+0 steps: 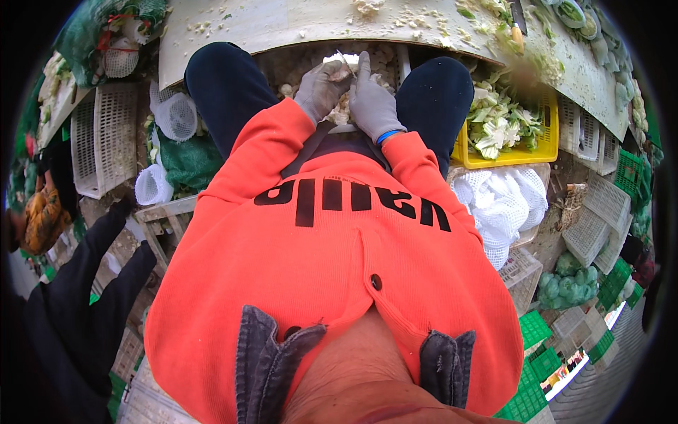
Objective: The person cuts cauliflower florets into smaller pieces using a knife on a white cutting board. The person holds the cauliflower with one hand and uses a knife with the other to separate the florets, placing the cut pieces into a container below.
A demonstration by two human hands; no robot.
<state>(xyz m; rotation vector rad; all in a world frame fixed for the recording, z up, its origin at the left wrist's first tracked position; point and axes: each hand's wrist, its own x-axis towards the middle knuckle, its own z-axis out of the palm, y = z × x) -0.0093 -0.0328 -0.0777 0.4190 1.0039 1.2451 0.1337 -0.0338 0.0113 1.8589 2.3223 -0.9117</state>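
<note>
My left hand (322, 90), in a grey glove, has its fingers closed on a white cauliflower piece (347, 59) between my knees. Close against it is my right hand (372, 100), also gloved, its index finger stretched forward beside the piece. The thin blade of a small knife (342, 57) slants up at the piece and seems to come from my right hand; its handle is hidden. Below both hands, cauliflower florets (339, 112) lie in a light plastic crate (347, 129).
A white work table (296, 24) strewn with crumbs is ahead, with a wooden-handled knife (517, 34) on it. To my right stand a yellow crate (529, 153) of leaves and white mesh sleeves (498, 206). At left are a crate (114, 138), a green mesh bag (190, 161) and another person's legs (100, 265).
</note>
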